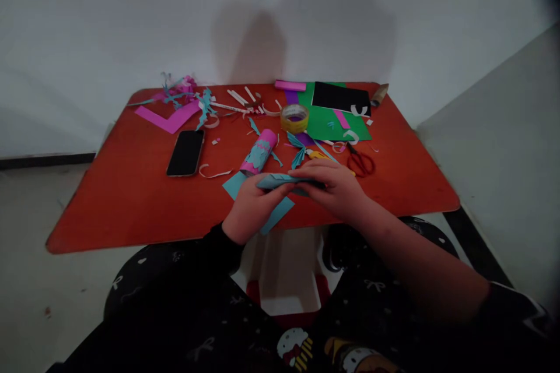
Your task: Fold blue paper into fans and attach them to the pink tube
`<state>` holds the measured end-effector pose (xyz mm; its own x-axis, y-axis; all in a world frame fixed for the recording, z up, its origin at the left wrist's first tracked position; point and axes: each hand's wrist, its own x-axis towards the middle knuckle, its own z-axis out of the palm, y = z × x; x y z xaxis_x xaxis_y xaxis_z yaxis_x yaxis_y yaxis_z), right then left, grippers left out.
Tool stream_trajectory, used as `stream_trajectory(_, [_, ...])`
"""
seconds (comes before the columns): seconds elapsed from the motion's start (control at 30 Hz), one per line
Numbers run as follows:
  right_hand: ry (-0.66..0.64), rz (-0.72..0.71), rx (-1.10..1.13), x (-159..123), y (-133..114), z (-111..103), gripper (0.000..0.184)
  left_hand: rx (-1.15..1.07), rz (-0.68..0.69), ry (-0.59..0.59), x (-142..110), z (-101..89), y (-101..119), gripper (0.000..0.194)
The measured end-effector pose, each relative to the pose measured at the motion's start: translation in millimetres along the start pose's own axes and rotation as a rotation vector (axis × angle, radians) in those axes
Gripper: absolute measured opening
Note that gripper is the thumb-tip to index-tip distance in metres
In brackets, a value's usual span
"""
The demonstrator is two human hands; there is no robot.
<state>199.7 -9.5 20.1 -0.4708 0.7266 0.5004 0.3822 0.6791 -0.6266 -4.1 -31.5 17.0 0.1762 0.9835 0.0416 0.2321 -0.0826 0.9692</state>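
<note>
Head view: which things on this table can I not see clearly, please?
- folded teal paper: partly hidden by the left hand and right hand
- yellow paper piece: partly hidden by the right hand
- pink and teal scraps: too small to tell their shapes

Phone (185,152) flat on table (114,186), left of middle. Paper-covered tube (258,152) lying to right of phone. Tape roll (294,118) beyond and right of tube, at left edge of card sheet (336,126). Smaller sheet (341,98) on far part of card sheet. Cardboard tube (380,94) just right of smaller sheet, at far right corner. Scissors (360,163) right of card sheet, nearer table edge. Paper scraps (181,90) heaped at far left edge. Folded paper (280,181) between left hand (251,210) and right hand (335,186), near table edge, in front of paper-covered tube.
</note>
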Motion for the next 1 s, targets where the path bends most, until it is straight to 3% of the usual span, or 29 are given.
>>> stream_trajectory(0.13, [0.005,0.054,0.027,0.0,-2.7,-3.5,0.022,-0.038,-0.037,-0.07,2.3,-5.1,6.4,0.019])
stream_trajectory(0.3, [-0.005,0.159,0.062,2.1,-3.1,-10.5,0.023,-0.126,-0.004,-0.033,8.0,-21.7,12.7,0.031])
stream_trajectory(0.5, [-0.088,0.149,0.117,2.8,1.0,-5.0,0.023,0.288,0.204,-0.188,7.4,-29.7,18.0,0.028])
stream_trajectory(0.7, [-0.145,0.185,0.124,4.5,3.7,-6.5,0.024,0.37,0.2,-0.117,5.2,-26.6,12.2,0.025])
stream_trajectory(0.9, [-0.111,0.138,-0.041,1.1,2.2,-14.2,0.037,0.323,0.105,-0.033,6.6,-27.4,11.4,0.022])
stream_trajectory(1.0, [-0.136,0.088,-0.093,0.0,1.7,-17.5,0.03,0.271,0.046,-0.019,7.2,-26.7,12.2,0.021])
